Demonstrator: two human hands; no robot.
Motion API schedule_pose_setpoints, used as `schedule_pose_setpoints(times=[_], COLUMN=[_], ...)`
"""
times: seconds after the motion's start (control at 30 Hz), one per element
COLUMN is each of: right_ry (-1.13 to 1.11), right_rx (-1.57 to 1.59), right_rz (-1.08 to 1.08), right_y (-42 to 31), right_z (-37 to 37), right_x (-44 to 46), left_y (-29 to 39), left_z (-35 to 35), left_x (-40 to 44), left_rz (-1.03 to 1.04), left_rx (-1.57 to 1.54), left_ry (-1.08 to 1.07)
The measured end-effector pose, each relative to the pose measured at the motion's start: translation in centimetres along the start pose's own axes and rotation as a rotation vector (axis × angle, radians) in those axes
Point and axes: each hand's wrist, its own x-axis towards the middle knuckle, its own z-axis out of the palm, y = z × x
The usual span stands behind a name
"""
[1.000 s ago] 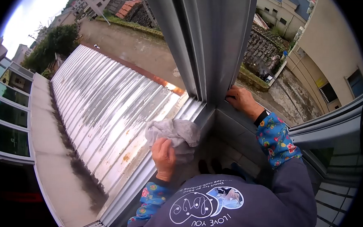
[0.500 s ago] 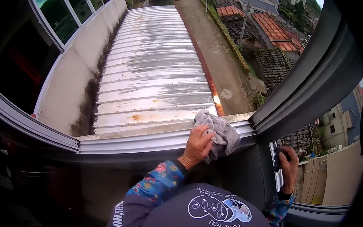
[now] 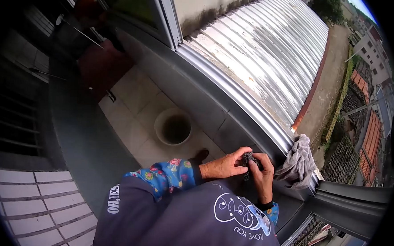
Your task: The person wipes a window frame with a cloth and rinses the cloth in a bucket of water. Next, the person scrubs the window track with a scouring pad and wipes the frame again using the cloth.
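Observation:
My left hand and my right hand meet in front of my body, both closed on a dark grey steel wool scourer. The fingers cover part of it. Just right of them, a crumpled grey rag lies draped over the window sill track, touched by neither hand. On the floor to the left stands a pale bucket with a dark, murky inside.
A sliding window frame rises at the top, and another frame post is at right. Outside lies a corrugated metal roof beside a dirt lane. A reddish-brown object stands on the tiled floor.
My left hand has let go of the rag, which stays on the sill. My right hand has come in from the window at right with the scourer, and both hands now hold it. The view has turned left.

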Motion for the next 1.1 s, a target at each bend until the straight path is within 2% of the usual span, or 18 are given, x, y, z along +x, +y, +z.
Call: schedule_pose_setpoints(times=[0.13,0.23,0.27,0.4,0.5,0.57,0.63,0.7,0.73,0.77,0.83,0.9,0.93,0.97,1.0,1.07,1.1], right_ry=[-0.157,-0.229,-0.259,-0.314,-0.468,-0.515,-0.527,-0.57,-0.605,-0.643,-0.718,-0.769,-0.802,-0.811,-0.846,-0.86,-0.862], right_rx=[-0.051,-0.03,-0.015,-0.01,0.039,-0.129,-0.251,-0.186,-0.258,-0.361,-0.418,-0.383,-0.359,-0.369,-0.404,-0.445,-0.456], right_rz=[0.015,0.106,0.13,0.21,0.281,0.04,-0.117,-0.096,-0.073,-0.111,-0.197,-0.217,-0.131,-0.173,-0.171,-0.168,-0.196], right_y=[-1.0,-1.7,-1.5,-1.9,-3.5,-4.8,-2.0,-1.8,-3.3,-2.6,-1.8,-1.0,-2.1,-1.4,-1.0,-0.2,0.1], right_z=[2.5,5.8,7.2,13.9,18.4,21.2,23.2,24.7,25.2,25.8,27.0,27.9,28.0,28.3,28.6,28.2,28.0], right_x=[2.9,5.0,5.7,8.8,11.9,13.8,15.6,16.4,16.6,16.7,17.0,16.9,16.8,16.6,16.7,15.8,15.9], left_y=[-1.9,-1.9,-2.5,-1.4,-2.4,-3.4,-6.9,-9.0,-11.0,-12.6,-15.2,-13.7,-13.7,-13.6,-13.4,-14.0,-10.4], left_z=[-3.0,-6.7,-8.0,-14.5,-18.7,-21.1,-23.8,-26.6,-28.3,-29.9,-33.3,-35.3,-36.9,-39.1,-41.7,-48.3,-49.0], left_x=[-1.2,-2.6,-3.0,-5.6,-7.5,-9.2,-10.5,-13.3,-15.1,-16.8,-21.2,-25.3,-27.6,-29.9,-32.9,-38.6,-39.9], left_rz=[0.11,0.043,0.084,0.011,0.064,0.054,0.063,-0.063,-0.053,-0.101,-0.102,-0.099,-0.066,-0.093,0.017,0.128,0.138], left_rx=[0.032,0.028,0.012,0.03,-0.168,-0.267,-0.356,-0.63,-0.719,-0.718,-0.785,-0.746,-0.813,-0.679,-0.606,-0.481,-0.386], left_ry=[0.18,0.181,0.21,0.313,0.429,0.575,0.794,0.964,0.953,1.006,0.975,1.122,1.204,1.35,1.415,1.827,2.08])
